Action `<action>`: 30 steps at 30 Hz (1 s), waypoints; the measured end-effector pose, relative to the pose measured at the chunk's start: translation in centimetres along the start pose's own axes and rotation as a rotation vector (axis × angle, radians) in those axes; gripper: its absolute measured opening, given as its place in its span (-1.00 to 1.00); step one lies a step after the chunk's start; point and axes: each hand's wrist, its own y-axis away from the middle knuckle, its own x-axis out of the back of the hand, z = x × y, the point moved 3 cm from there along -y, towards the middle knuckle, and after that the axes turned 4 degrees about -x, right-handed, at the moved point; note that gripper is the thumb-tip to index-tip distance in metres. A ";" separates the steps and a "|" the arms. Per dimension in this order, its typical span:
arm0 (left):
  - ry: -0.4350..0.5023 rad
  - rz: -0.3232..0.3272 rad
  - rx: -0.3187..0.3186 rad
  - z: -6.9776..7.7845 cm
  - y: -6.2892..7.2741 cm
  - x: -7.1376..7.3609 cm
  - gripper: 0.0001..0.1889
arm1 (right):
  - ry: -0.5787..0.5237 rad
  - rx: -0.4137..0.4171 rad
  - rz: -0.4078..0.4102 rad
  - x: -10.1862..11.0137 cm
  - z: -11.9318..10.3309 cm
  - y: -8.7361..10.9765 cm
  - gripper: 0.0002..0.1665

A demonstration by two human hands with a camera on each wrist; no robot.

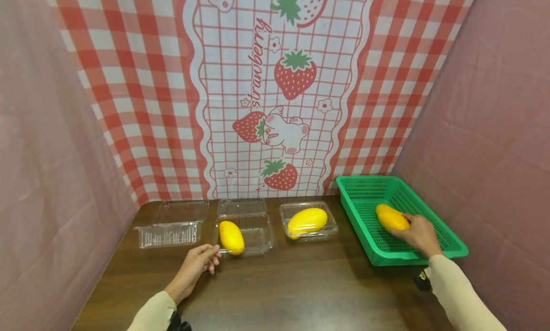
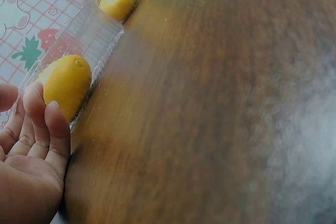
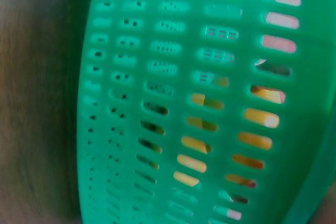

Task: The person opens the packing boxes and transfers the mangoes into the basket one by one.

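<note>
My right hand (image 1: 418, 235) grips a yellow mango (image 1: 391, 218) inside the green basket (image 1: 373, 259). The right wrist view meets the basket's slotted side (image 3: 173, 93), with yellow showing through some slots. At the left front corner of the middle clear plastic box (image 1: 259, 233), my left hand (image 1: 195, 269) pinches the rim between thumb and fingers. One mango (image 1: 231, 238) lies in that box's left part, its lid (image 1: 242, 207) folded back; the left wrist view has this mango (image 2: 67, 85) just beyond the fingers (image 2: 56, 124).
To the right of the middle box, another clear box (image 1: 331, 229) holds a mango (image 1: 307, 222). A clear box (image 1: 169, 234) with its lid raised stands at the left. All rest on a brown wooden table (image 1: 283, 293), backed by a strawberry-print cloth (image 1: 275, 92).
</note>
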 end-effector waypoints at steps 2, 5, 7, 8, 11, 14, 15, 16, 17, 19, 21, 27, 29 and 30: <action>0.002 0.001 -0.004 0.1 0.0 0.0 -0.70 | 0.009 -0.011 0.000 0.2 0.3 0.0 -0.04; 0.004 0.003 -0.009 0.1 0.0 0.0 -0.69 | 0.024 -0.026 -0.004 0.4 0.6 0.0 -0.03; 0.002 0.003 -0.009 0.2 0.0 0.0 -0.69 | 0.028 -0.036 -0.016 0.5 0.8 0.1 -0.03; 0.002 0.002 -0.008 0.2 0.0 0.0 -0.69 | 0.030 -0.041 -0.022 0.6 0.9 0.1 -0.03; 0.000 -0.001 -0.005 0.1 0.0 0.1 -0.69 | 0.047 -0.045 -0.033 0.7 1.1 0.2 -0.02; -0.003 -0.007 -0.008 0.0 0.0 0.1 -0.68 | 0.059 -0.052 -0.046 0.8 1.4 0.3 -0.01; -0.003 -0.009 -0.010 0.0 0.0 0.1 -0.68 | 0.065 -0.052 -0.052 0.9 1.5 0.3 0.00; -0.004 -0.011 -0.011 0.0 0.0 0.1 -0.68 | 0.068 -0.053 -0.061 0.9 1.6 0.3 0.00; -0.006 -0.012 -0.013 0.0 0.0 0.1 -0.68 | 0.069 -0.056 -0.070 0.9 1.7 0.3 0.01; -0.005 -0.013 -0.013 0.0 0.0 0.2 -0.68 | 0.078 -0.054 -0.087 0.9 1.8 0.3 0.02; -0.003 -0.012 -0.012 0.0 0.0 0.2 -0.68 | 0.087 -0.050 -0.104 1.0 2.0 0.3 0.03; 0.010 -0.019 -0.013 0.0 0.0 0.2 -0.68 | 0.107 -0.034 -0.143 1.4 2.3 0.4 -0.06; 0.011 -0.024 -0.010 -0.1 -0.1 0.2 -0.67 | 0.112 -0.029 -0.157 1.4 2.3 0.4 -0.09; 0.011 -0.025 -0.008 -0.1 -0.1 0.2 -0.67 | 0.114 -0.026 -0.164 1.4 2.3 0.5 -0.10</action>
